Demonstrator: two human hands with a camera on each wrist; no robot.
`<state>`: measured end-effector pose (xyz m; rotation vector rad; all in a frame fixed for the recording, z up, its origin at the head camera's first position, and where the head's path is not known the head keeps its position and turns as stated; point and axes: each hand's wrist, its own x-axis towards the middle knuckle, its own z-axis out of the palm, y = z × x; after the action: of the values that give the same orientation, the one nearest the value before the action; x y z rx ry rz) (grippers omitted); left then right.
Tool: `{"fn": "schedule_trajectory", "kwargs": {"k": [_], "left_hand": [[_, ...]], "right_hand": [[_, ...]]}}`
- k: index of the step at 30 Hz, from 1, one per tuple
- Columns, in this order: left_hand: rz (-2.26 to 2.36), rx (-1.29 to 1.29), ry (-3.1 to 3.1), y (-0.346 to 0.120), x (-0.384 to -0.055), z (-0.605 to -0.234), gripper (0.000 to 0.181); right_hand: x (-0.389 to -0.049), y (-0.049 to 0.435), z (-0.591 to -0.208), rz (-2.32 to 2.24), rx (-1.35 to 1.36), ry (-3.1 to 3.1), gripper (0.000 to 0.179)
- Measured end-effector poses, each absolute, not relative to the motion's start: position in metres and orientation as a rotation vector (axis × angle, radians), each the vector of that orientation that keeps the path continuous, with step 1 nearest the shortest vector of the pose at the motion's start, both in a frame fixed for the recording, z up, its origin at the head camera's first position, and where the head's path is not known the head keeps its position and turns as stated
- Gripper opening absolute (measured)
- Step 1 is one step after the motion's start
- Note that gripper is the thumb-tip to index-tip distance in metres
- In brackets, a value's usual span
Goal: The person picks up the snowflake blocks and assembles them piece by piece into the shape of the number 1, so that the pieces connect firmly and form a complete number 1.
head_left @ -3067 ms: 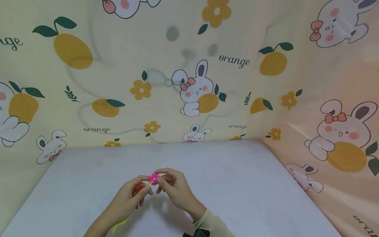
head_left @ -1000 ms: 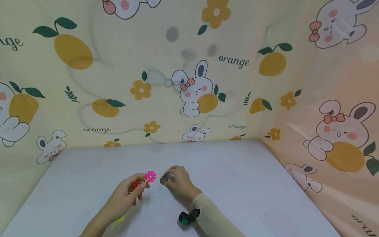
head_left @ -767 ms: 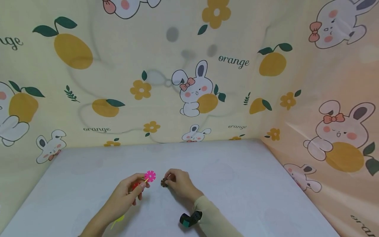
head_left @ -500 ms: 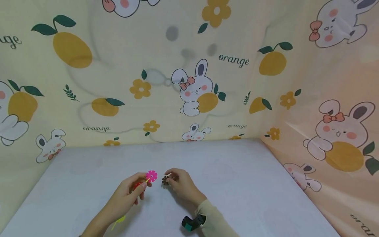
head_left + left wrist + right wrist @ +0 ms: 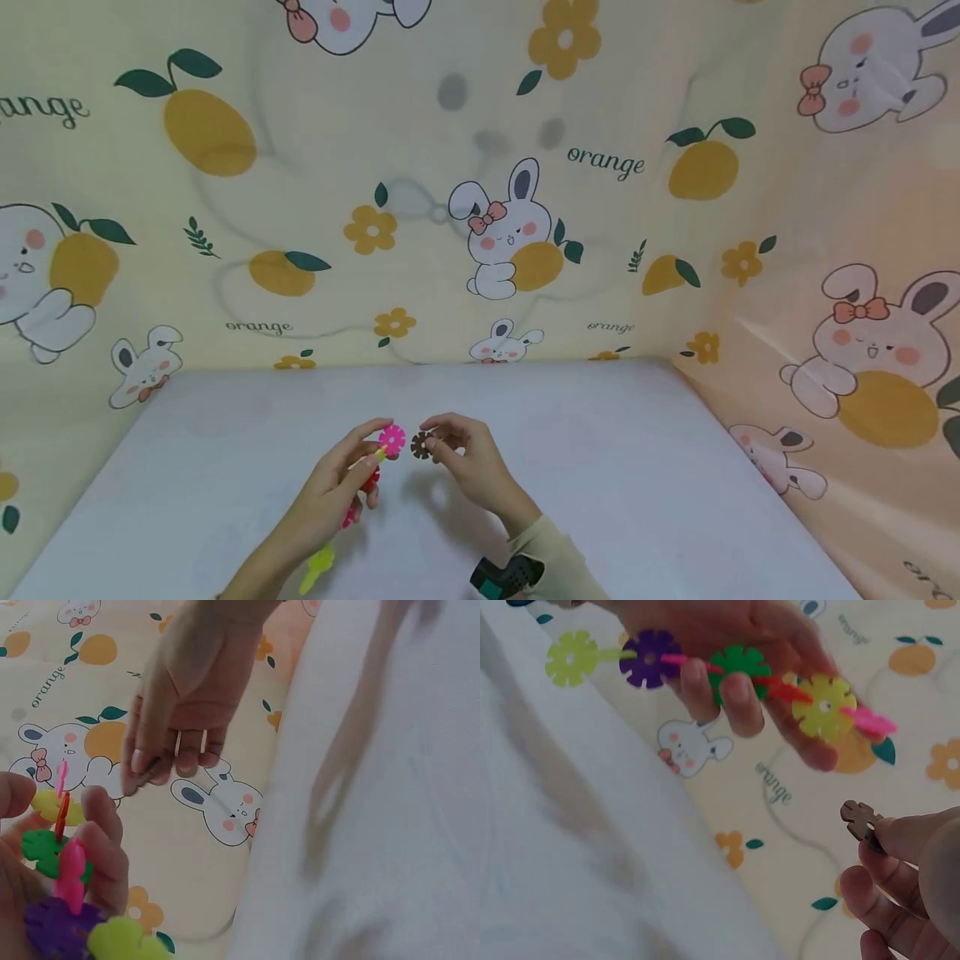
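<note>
My left hand (image 5: 330, 492) holds a chain of interlocking snowflake discs above the table. In the right wrist view the chain runs from a yellow-green disc (image 5: 571, 658) through a purple disc (image 5: 649, 664), pink, a green disc (image 5: 742, 664), red and a yellow disc (image 5: 823, 712) to a pink end disc (image 5: 876, 721). Neighbouring discs are slotted together at an angle. Between thumb and fingers my right hand (image 5: 480, 467) pinches a brown snowflake disc (image 5: 857, 817). This brown disc stands just right of the pink end disc, with a small gap between them.
A white table surface (image 5: 637, 492) lies beneath both hands. Behind it and to the right rises a cloth (image 5: 300, 200) printed with rabbits and oranges. A black band with a device (image 5: 507, 577) sits on the right wrist.
The right hand has left the pink end disc and now holds a brown disc, turned flat-on and raised beside it. The left hand has tilted, showing more of the chain. The view shifted slightly.
</note>
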<state>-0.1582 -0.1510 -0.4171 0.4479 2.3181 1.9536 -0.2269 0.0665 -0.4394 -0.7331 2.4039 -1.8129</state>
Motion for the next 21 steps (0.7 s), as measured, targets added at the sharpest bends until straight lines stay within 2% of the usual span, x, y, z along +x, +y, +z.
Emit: {"fn": "schedule_trajectory", "kwargs": {"k": [8, 21], "left_hand": [[1.95, 0.534, 2.344, -0.151, -0.16, -0.42, 0.037], [1.974, 0.413, 2.299, -0.152, -0.162, -0.42, 0.038]], "right_hand": [[-0.22, 0.066, -0.435, -1.9, -0.837, 2.353, 0.018], [-0.214, 0.062, -0.428, -1.925, -0.849, 2.36, 0.018]]}}
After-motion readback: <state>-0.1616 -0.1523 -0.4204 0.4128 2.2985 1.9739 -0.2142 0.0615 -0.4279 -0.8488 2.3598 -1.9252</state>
